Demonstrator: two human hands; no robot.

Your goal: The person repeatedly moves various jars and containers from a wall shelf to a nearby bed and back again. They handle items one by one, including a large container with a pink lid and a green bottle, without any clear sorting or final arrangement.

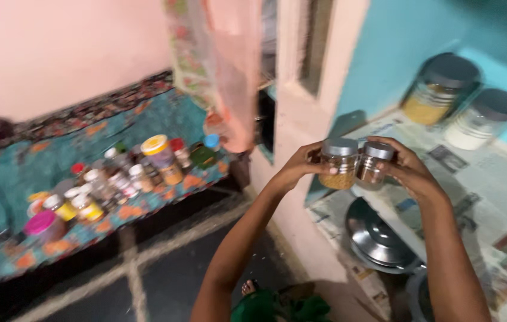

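The left hand pinches a small lidded jar of yellow grains, the right hand a second small jar, each grip closed, held side by side before the paper-lined shelf.

A newspaper-lined shelf carries two large lidded jars. A lower shelf holds a steel lid. A patterned teal bed is covered with small jars.
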